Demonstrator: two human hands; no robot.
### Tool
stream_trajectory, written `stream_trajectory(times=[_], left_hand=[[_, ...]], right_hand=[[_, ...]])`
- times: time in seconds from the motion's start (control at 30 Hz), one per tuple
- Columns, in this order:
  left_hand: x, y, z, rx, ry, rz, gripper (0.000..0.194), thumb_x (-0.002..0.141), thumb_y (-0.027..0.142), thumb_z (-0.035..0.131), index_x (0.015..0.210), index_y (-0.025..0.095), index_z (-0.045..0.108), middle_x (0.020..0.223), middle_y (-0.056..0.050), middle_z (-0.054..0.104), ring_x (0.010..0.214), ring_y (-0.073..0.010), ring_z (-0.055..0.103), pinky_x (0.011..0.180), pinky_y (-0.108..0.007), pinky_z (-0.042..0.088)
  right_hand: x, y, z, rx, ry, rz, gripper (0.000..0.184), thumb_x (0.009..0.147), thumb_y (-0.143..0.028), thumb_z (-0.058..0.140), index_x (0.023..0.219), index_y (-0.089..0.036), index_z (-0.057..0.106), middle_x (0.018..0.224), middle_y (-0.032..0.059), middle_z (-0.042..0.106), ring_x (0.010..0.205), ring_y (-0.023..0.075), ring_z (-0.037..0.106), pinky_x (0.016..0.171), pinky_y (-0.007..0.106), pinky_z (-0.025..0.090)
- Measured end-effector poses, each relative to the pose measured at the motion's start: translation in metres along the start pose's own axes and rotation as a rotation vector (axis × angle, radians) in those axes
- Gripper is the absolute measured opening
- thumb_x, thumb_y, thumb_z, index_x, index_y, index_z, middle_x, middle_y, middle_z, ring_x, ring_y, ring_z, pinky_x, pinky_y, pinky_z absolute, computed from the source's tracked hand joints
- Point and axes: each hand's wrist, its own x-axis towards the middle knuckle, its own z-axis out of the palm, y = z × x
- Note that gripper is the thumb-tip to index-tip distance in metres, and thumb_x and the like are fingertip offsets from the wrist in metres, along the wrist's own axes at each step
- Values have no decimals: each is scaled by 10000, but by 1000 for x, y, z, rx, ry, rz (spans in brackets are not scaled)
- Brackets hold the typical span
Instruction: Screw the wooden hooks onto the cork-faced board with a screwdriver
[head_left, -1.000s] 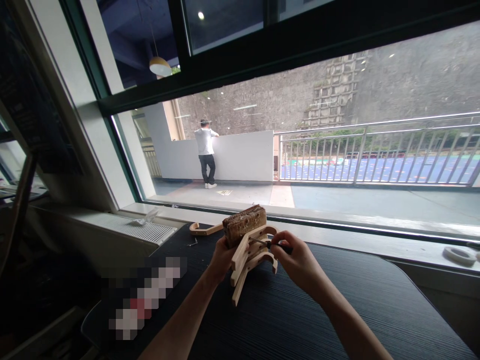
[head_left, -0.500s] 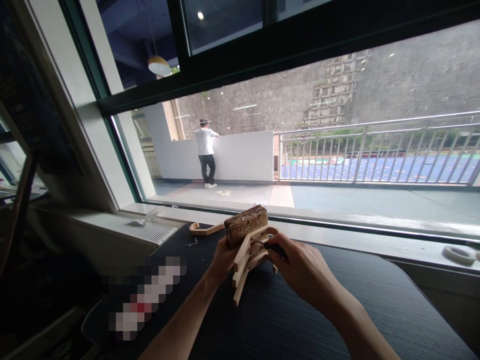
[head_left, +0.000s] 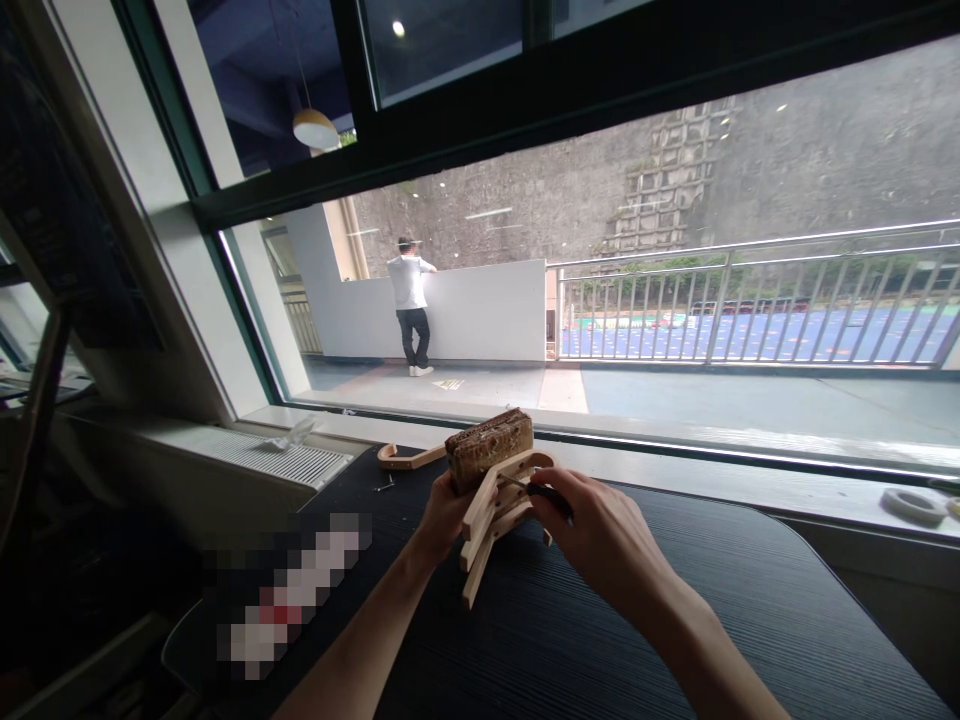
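My left hand (head_left: 441, 522) is closed around a rough brown wooden block (head_left: 491, 447), held tilted above the dark table. Several pale curved wooden hooks (head_left: 480, 512) lie side by side against the block's near face. In my right hand (head_left: 596, 525) is a screwdriver (head_left: 549, 495) with a dark handle, the fingers wrapped round it. Its thin metal shaft points left at the uppermost hook; where the tip meets the wood is too small to make out. Part of the hooks' right ends is hidden behind my right hand.
On the dark table (head_left: 675, 600), a loose wooden hook (head_left: 409, 460) and a few small screws (head_left: 385, 484) lie behind my left hand. A roll of tape (head_left: 913, 506) sits on the sill at right. Beyond the window stands a person (head_left: 409, 305).
My right hand has rolled over on the screwdriver handle, so more of its back shows now. The block and hooks stay nearly in place in my left hand.
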Motion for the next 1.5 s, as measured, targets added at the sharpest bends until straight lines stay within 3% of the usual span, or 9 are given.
stream_trajectory(times=[0.2,0.53,0.67,0.77,0.9,1.03,1.17,1.33,1.5], left_hand=[[-1,4,0,-1,-6,-14,337,516,264,833,782,98,710,657,-40,674,573,-154,594,525,-225,444],[0,1,-1,-10,3,-21,350,505,232,833,809,111,710,681,-37,686,602,-162,606,566,-236,468],[-1,2,1,-15,13,-32,342,512,235,831,805,116,702,686,-33,683,580,-154,593,553,-237,460],[-1,3,1,-21,14,-37,356,499,220,837,810,116,698,666,-29,674,560,-147,579,536,-233,450],[-2,6,2,-24,14,-44,346,496,236,838,788,109,702,638,-28,665,546,-144,572,521,-229,435],[-2,8,3,-25,6,-54,376,509,253,834,835,111,711,653,-32,676,566,-155,589,538,-237,445],[-10,10,10,-43,-20,-72,391,517,251,837,859,111,710,723,-51,697,625,-181,617,553,-241,457],[-26,5,29,-176,-248,-195,378,666,312,757,969,95,692,864,-114,704,743,-213,653,652,-274,490],[-41,-13,46,-106,-360,-336,251,644,308,750,787,104,720,674,-84,687,574,-168,619,516,-238,447]], right_hand=[[-1,-9,5,-86,-32,-135,239,895,-193,445,1070,-227,606,925,40,677,728,165,638,560,258,367],[9,15,22,540,-31,271,246,834,-323,495,914,-181,679,830,43,714,742,193,654,618,269,471],[4,5,17,292,9,232,234,817,-317,531,1001,-230,647,887,38,713,741,212,645,611,291,425],[0,-5,11,18,6,48,280,832,-221,514,1099,-254,591,965,30,696,747,197,644,593,276,385],[1,-10,15,-88,-14,-125,251,891,-172,424,1060,-224,603,940,42,686,744,175,640,564,256,361],[3,-1,24,71,33,-11,226,876,-230,461,1034,-228,623,891,36,702,737,172,643,608,251,402],[4,3,9,194,-5,195,201,825,-322,518,932,-258,675,791,11,709,646,167,623,555,247,402],[17,-13,-30,-240,-78,134,238,822,-294,470,736,-234,684,617,22,660,522,153,543,483,260,286],[39,-16,-44,-403,-375,49,183,708,-220,538,605,-223,689,563,32,637,494,141,508,471,260,249]])
